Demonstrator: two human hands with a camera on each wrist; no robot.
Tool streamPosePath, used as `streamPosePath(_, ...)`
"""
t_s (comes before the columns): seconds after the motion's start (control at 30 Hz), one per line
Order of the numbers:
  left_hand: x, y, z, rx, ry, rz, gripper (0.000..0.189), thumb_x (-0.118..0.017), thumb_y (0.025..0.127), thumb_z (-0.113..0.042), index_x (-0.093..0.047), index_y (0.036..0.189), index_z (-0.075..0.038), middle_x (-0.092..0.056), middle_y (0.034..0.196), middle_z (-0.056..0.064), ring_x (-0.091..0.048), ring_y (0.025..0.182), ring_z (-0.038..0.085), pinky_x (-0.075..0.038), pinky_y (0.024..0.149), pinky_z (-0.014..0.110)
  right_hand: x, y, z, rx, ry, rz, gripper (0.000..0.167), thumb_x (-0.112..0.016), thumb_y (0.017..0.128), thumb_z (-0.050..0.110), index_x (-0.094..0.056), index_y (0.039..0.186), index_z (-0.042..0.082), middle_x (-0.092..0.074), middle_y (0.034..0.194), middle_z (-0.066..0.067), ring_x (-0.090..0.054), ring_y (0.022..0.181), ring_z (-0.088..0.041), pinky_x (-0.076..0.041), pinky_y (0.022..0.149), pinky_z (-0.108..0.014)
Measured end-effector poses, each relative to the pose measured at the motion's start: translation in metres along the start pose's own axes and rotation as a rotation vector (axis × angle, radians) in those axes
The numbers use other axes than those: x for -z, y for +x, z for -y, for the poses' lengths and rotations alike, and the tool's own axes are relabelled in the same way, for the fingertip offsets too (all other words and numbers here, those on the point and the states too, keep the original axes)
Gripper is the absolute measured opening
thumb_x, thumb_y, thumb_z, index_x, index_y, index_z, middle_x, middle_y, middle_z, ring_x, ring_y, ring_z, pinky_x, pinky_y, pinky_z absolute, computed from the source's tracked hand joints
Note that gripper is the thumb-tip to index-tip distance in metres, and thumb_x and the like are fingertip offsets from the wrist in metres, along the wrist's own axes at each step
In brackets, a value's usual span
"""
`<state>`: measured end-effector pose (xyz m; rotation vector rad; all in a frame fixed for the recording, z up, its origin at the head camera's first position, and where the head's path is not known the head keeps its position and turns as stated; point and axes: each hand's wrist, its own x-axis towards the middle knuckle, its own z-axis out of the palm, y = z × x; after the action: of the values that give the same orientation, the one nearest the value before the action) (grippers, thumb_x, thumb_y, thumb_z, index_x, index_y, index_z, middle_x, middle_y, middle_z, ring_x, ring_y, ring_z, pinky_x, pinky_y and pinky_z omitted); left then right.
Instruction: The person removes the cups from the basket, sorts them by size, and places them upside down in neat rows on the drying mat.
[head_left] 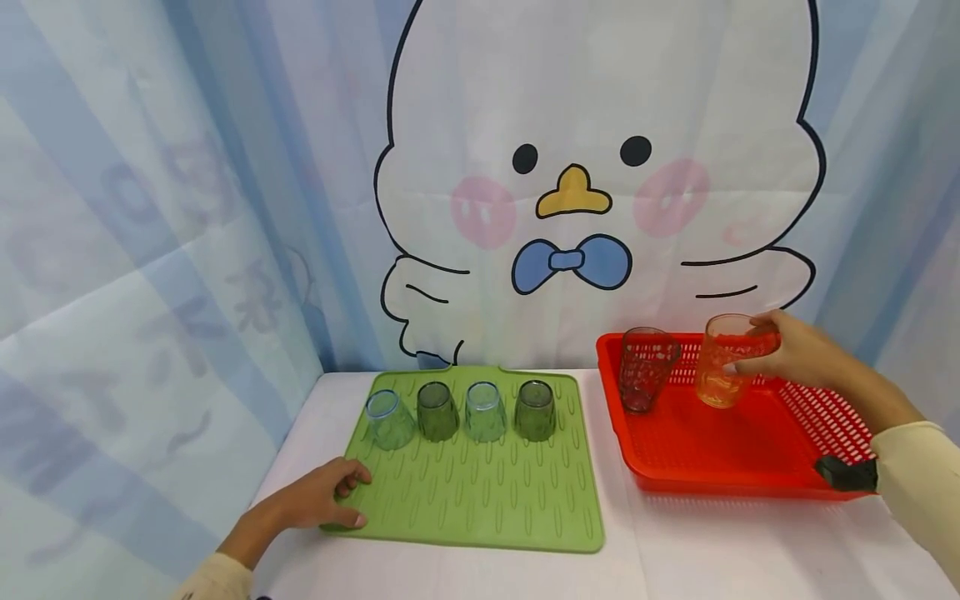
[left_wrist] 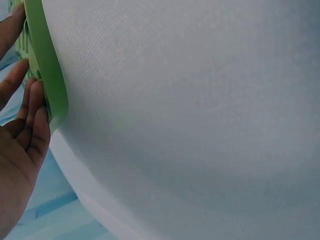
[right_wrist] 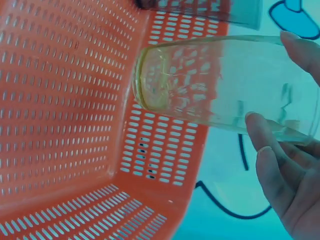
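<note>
No word, brand or number can be read with certainty. In the head view, the left curtain (head_left: 90,350) bears faint, blurred letter-like marks: one ring-shaped like an O, one resembling a K, one near the left edge resembling an M, and one of crossing strokes like a written character; they form no legible word. On the back curtain (head_left: 570,321), a pale pink curl beside the printed bird (head_left: 573,100) looks somewhat like a 2, too faint to confirm. Dark zigzag marks seen at the yellow glass (right_wrist: 185,82) in the right wrist view are unreadable.
</note>
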<state>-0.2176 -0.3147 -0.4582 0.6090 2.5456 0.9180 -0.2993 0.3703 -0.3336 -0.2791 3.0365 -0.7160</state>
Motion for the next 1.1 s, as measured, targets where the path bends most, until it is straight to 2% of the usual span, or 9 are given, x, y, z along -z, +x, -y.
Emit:
streamPosePath(0.2,0.000,0.000,0.001,-0.022,0.036,-0.010,0.053,-0.085,0.080,-0.028,-0.060,0.119,-0.003,-0.056,0.106,0.006,-0.054,0.095,0.017,-0.050,0.082,0.030,0.003,-0.019,0.012,0.004,0.043,-0.060,0.095,-0.078,0.085,0.047,-0.031,0.145,-0.008,-0.046,0.139,-0.033,-0.048,0.117,-0.052,-0.052,0.085,-0.063)
streamPosePath(0.3,0.000,0.001,0.002,-0.029,0.051,-0.014,0.053,-0.085,0.080,-0.029,-0.061,0.119,-0.003,-0.057,0.106,0.006,-0.055,0.095,0.016,-0.050,0.082,0.030,0.005,-0.029,0.020,0.017,0.086,-0.083,0.091,-0.078,0.086,0.043,-0.031,0.147,-0.005,-0.046,0.140,-0.030,-0.052,0.115,-0.051,-0.057,0.077,-0.051)
streamPosePath(0.43,0.001,0.002,0.002,-0.028,0.055,-0.013,0.052,-0.085,0.080,-0.030,-0.062,0.118,-0.003,-0.058,0.106,0.005,-0.056,0.095,0.017,-0.051,0.082,0.031,0.006,-0.041,0.038,0.024,0.118,-0.104,0.087,-0.078,0.087,0.041,-0.032,0.149,0.001,-0.047,0.141,-0.026,-0.057,0.114,-0.050,-0.058,0.070,-0.034)
streamPosePath(0.57,0.001,0.001,0.001,-0.031,0.071,-0.019,0.051,-0.085,0.080,-0.032,-0.062,0.117,-0.004,-0.059,0.105,0.005,-0.057,0.095,0.018,-0.051,0.082,0.031,0.004,-0.052,0.061,0.030,0.142,-0.109,0.087,-0.079,0.086,0.041,-0.033,0.150,0.005,-0.054,0.134,-0.025,-0.063,0.105,-0.043,-0.058,0.067,-0.029)
streamPosePath(0.67,0.000,0.000,-0.002,-0.027,0.078,-0.023,0.051,-0.084,0.081,-0.032,-0.063,0.117,-0.004,-0.059,0.105,0.006,-0.058,0.095,0.018,-0.052,0.082,0.032,0.000,-0.060,0.076,0.033,0.157,-0.113,0.087,-0.081,0.084,0.039,-0.033,0.150,0.007,-0.059,0.125,-0.024,-0.066,0.092,-0.031,-0.056,0.064,-0.026)
streamPosePath(0.8,0.001,-0.002,-0.010,0.002,0.090,-0.039,0.052,-0.085,0.080,-0.030,-0.062,0.119,-0.003,-0.060,0.108,0.007,-0.059,0.097,0.020,-0.053,0.084,0.036,-0.006,-0.072,0.095,0.065,0.220,-0.103,0.086,-0.083,0.083,0.034,-0.034,0.149,0.011,-0.062,0.120,-0.021,-0.067,0.085,-0.019,-0.058,0.064,-0.027)
streamPosePath(0.87,0.001,-0.001,-0.015,-0.005,0.104,-0.053,0.054,-0.084,0.081,-0.030,-0.061,0.121,-0.002,-0.061,0.111,0.009,-0.060,0.097,0.022,-0.053,0.084,0.037,-0.008,-0.077,0.104,0.091,0.247,-0.099,0.084,-0.084,0.083,0.031,-0.035,0.148,0.013,-0.062,0.119,-0.020,-0.069,0.083,-0.015,-0.059,0.064,-0.027)
streamPosePath(1.1,-0.002,0.002,-0.039,-0.086,0.109,-0.077,0.057,-0.079,0.087,-0.035,-0.057,0.128,-0.001,-0.060,0.122,0.016,-0.061,0.101,0.028,-0.053,0.085,0.042,-0.025,-0.092,0.133,0.163,0.232,-0.104,0.083,-0.088,0.077,0.031,-0.043,0.144,0.014,-0.063,0.117,-0.016,-0.064,0.076,-0.015,-0.058,0.058,-0.028)
